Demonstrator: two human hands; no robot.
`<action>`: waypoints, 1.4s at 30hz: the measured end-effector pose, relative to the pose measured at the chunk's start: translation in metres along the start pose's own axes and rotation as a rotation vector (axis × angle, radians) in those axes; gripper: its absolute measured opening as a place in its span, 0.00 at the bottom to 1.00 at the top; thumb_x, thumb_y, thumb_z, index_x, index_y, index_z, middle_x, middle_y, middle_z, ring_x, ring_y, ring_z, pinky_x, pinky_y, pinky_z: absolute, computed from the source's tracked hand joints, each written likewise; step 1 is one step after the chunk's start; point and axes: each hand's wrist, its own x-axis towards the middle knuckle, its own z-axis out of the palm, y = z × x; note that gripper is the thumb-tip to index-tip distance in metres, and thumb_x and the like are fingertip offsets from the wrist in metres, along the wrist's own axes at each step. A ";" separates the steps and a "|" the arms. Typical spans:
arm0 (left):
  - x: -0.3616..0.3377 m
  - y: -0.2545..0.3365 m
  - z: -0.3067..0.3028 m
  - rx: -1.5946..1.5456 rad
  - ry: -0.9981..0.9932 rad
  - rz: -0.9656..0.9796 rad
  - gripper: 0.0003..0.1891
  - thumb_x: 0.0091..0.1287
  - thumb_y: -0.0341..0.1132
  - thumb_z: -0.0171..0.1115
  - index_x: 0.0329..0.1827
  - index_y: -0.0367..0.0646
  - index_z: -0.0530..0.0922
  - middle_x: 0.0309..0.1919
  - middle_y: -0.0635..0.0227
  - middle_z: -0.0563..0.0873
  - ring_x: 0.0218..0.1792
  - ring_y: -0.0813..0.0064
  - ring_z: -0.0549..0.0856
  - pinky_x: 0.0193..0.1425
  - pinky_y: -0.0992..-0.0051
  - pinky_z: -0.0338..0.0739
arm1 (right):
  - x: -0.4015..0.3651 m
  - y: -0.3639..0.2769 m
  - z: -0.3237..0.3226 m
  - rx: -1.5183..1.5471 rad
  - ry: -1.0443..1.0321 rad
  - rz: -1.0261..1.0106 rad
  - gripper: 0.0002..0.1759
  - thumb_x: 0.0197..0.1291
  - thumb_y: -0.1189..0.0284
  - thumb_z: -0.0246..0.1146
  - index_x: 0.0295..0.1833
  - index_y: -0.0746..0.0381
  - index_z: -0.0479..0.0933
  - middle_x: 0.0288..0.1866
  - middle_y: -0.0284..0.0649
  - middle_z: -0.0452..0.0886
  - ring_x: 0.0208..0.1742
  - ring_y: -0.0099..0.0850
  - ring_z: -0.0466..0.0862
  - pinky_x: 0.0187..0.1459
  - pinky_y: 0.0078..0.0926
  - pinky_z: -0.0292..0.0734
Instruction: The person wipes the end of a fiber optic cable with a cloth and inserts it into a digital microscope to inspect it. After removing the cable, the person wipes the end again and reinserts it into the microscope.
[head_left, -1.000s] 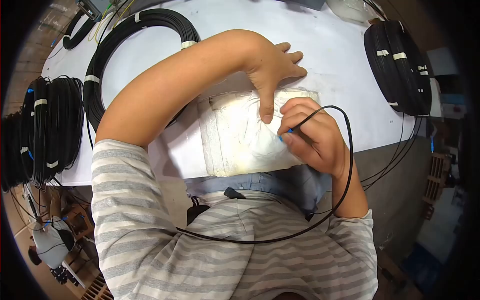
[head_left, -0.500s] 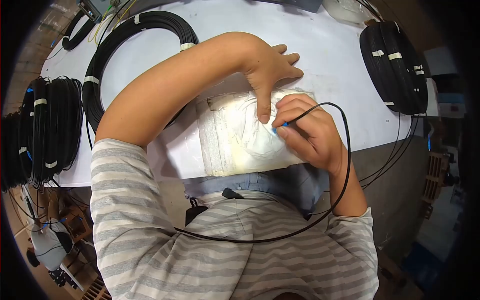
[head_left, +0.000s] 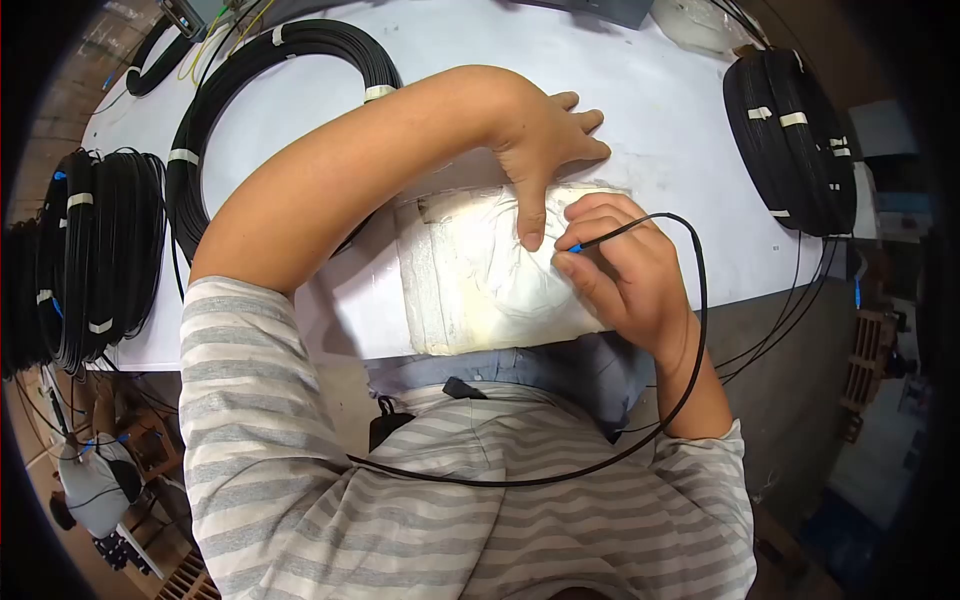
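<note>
My left hand (head_left: 550, 145) lies with fingers spread on the table beyond a flat pad (head_left: 428, 285) covered in clear plastic or tape. Its thumb presses down on a crumpled white wipe (head_left: 515, 275) that rests on the pad. Between the thumb and fingers of my right hand (head_left: 640, 270) is a blue fiber optic connector (head_left: 574, 248), its tip just above the wipe near my left thumb. A black cable (head_left: 697, 300) runs from the connector, arches over my right hand and loops down across my striped shirt.
A large coil of black cable (head_left: 215, 105) lies at the back left of the white table (head_left: 660, 110). More bundled coils stand at the left edge (head_left: 110, 265) and the right (head_left: 790, 140). At lower left, another person (head_left: 100, 490) is partly visible. Grey equipment (head_left: 610, 8) borders the back.
My right hand has shifted slightly right and up with the connector, whose tip has come away from the wipe. My left hand stays pressed in place.
</note>
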 end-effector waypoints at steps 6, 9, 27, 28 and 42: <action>-0.001 0.000 -0.001 -0.008 0.012 0.003 0.80 0.28 0.61 0.91 0.91 0.44 0.59 0.91 0.44 0.53 0.92 0.40 0.46 0.87 0.30 0.55 | 0.004 -0.004 0.006 -0.143 0.039 -0.077 0.09 0.58 0.75 0.79 0.42 0.63 0.86 0.42 0.44 0.88 0.53 0.48 0.89 0.54 0.44 0.84; 0.000 -0.001 0.002 -0.017 0.006 0.002 0.81 0.26 0.61 0.91 0.91 0.44 0.59 0.91 0.44 0.53 0.92 0.40 0.46 0.87 0.28 0.54 | 0.004 -0.005 -0.002 -0.178 0.045 -0.061 0.09 0.58 0.75 0.78 0.41 0.64 0.86 0.41 0.44 0.88 0.53 0.48 0.89 0.54 0.44 0.84; -0.001 0.000 0.000 -0.020 0.012 -0.002 0.81 0.26 0.62 0.91 0.91 0.44 0.60 0.91 0.44 0.54 0.92 0.40 0.48 0.87 0.29 0.56 | -0.006 -0.010 0.015 -0.130 0.125 0.078 0.06 0.65 0.72 0.76 0.41 0.63 0.88 0.38 0.41 0.90 0.56 0.46 0.89 0.57 0.40 0.81; -0.001 0.000 0.001 -0.023 0.019 0.001 0.81 0.26 0.62 0.91 0.91 0.44 0.60 0.91 0.44 0.54 0.92 0.40 0.48 0.87 0.29 0.56 | -0.006 -0.012 0.012 -0.130 0.136 0.098 0.06 0.65 0.72 0.76 0.41 0.63 0.88 0.38 0.41 0.90 0.56 0.46 0.89 0.57 0.40 0.81; -0.001 0.001 0.001 -0.018 0.010 -0.002 0.79 0.27 0.61 0.91 0.91 0.44 0.61 0.91 0.43 0.55 0.91 0.39 0.49 0.86 0.31 0.58 | -0.008 -0.009 0.015 -0.194 0.158 0.089 0.05 0.63 0.73 0.77 0.40 0.62 0.88 0.38 0.41 0.89 0.55 0.47 0.89 0.57 0.41 0.81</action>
